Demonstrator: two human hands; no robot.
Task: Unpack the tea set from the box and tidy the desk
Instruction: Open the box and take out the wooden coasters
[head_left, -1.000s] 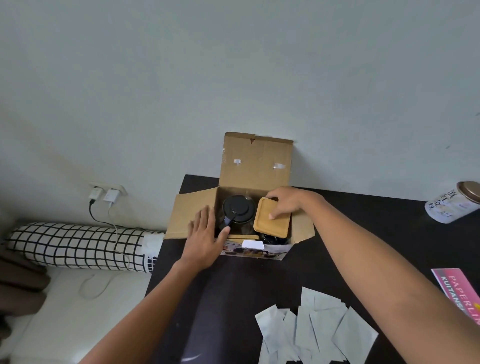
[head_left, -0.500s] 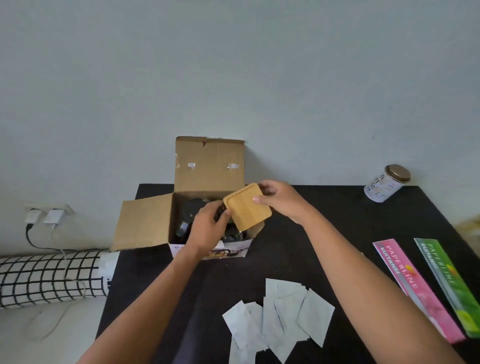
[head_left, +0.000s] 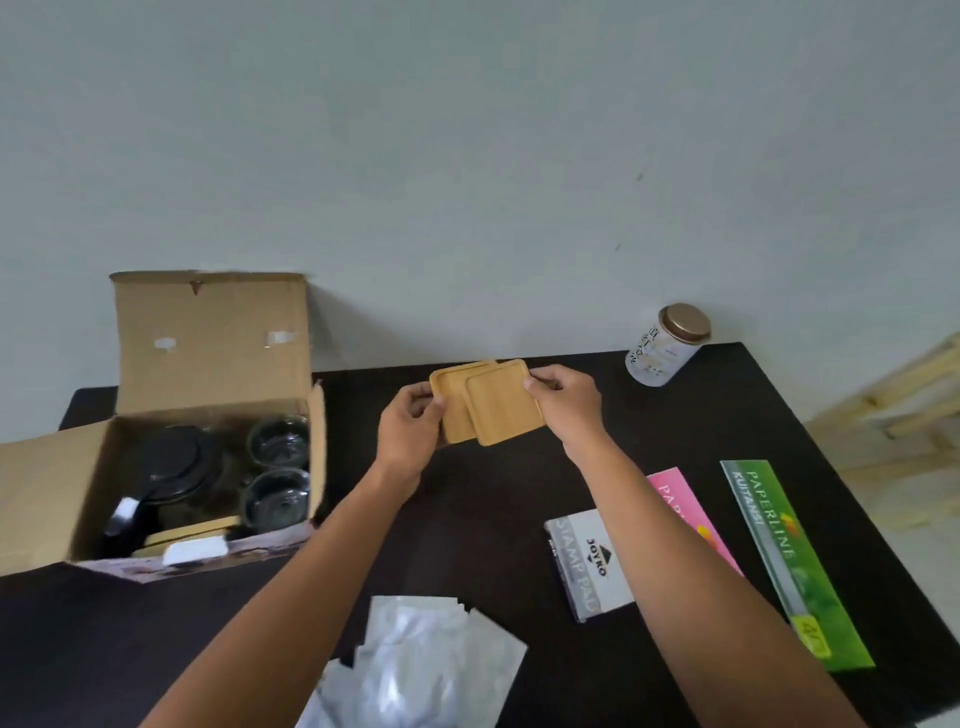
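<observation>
Two things changed: both hands have left the box and now hold wooden coasters in the air over the table, well to the right of the box.
Table (head_left: 467, 519): dark top, running from the box at the left to a jar near the far right edge.
Box (head_left: 208, 364): cardboard, flaps open, at the left end of the table; a second ago both hands were at its mouth.
Box contents: a black teapot (head_left: 171, 467) and two glass cups (head_left: 278, 441) remain inside, with a wooden piece along the near wall.
Loose items: white packets (head_left: 426, 660) lie near the front edge; a stamp pad box (head_left: 587, 561), a pink booklet (head_left: 675, 493) and a green booklet (head_left: 789, 561) lie to the right.
Jar (head_left: 665, 345): lidded, standing near the wall, untouched.
Coasters (head_left: 498, 402): two square wooden ones, overlapping, the right one in front.
Left hand (head_left: 410, 431): grip closed on the rear coaster's left edge.
Right hand (head_left: 563, 405): grip closed on the front coaster's right edge.
Meaning: the first pieces are out; unpacking looks barely begun, tidying not started.
</observation>
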